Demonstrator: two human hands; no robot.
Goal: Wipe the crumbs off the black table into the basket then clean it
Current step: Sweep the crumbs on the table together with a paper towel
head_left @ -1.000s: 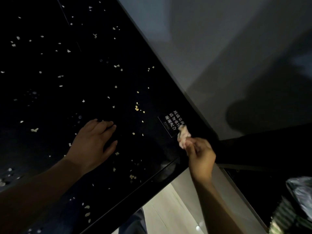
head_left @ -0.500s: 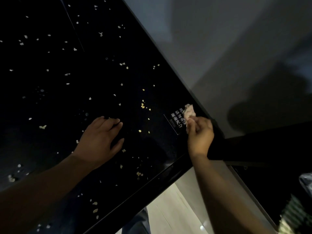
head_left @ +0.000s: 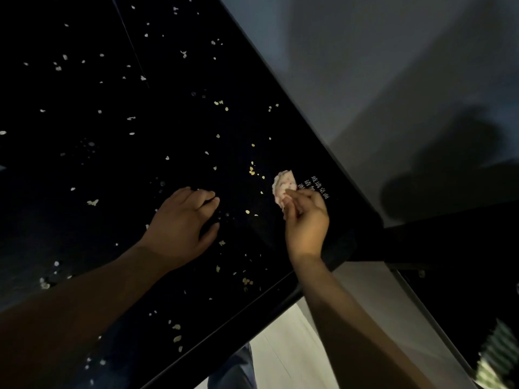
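A glossy black table (head_left: 118, 169) fills the left and middle of the head view, scattered all over with pale crumbs (head_left: 252, 171). My left hand (head_left: 184, 226) rests flat on the tabletop, fingers spread and relaxed. My right hand (head_left: 304, 220) pinches a small crumpled pinkish-white tissue (head_left: 283, 185) against the table near its right edge, just left of a white printed label (head_left: 320, 188). At the bottom right corner a striped basket (head_left: 497, 357) is partly visible, blurred.
A grey wall (head_left: 379, 80) runs along the table's far right edge. A second dark surface (head_left: 449, 248) adjoins the table's corner at the right. Light floor (head_left: 280, 355) shows below the near edge, along with a bit of blue trouser leg.
My right hand has carried the tissue from the table's corner up and leftward onto the surface, now just past the label toward the crumbs. My left hand stayed pressed in place.
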